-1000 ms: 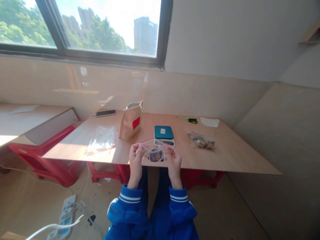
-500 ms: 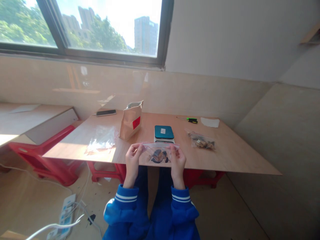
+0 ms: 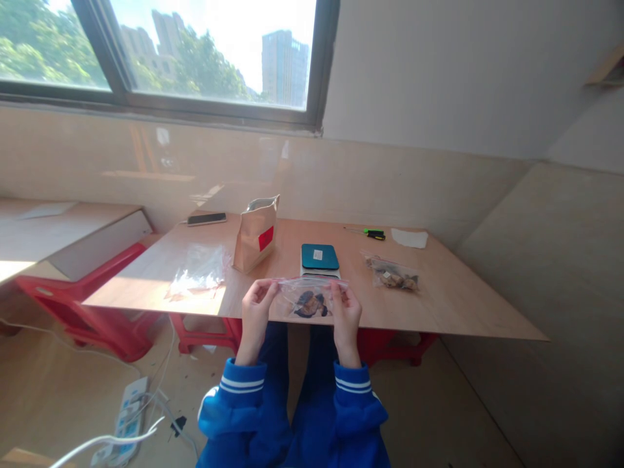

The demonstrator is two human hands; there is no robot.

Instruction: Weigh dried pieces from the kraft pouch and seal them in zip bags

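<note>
Between my two hands a clear zip bag [image 3: 312,303] is stretched by its top strip, with dark brown dried pieces inside. My left hand [image 3: 257,311] pinches the left top corner between thumb and fingers. At the right end of the strip, my right hand [image 3: 346,313] pinches it the same way. Just beyond the bag stands a kitchen scale [image 3: 320,257] with a teal top and a small white label, its front partly hidden by the bag. A filled zip bag [image 3: 396,274] of brown dried pieces lies right of the scale.
Left of the scale an opened kraft paper pouch [image 3: 257,237] with a red label stands upright. Clear plastic bags [image 3: 199,270] lie at the table's left, near a phone [image 3: 207,220]. Screwdrivers [image 3: 373,233] and white paper [image 3: 409,238] lie at the back right. Red stools [image 3: 207,333] stand below.
My left hand has shifted slightly left along with its end of the strip. The bag's top strip looks a little less straight; both hands keep their pinch.
</note>
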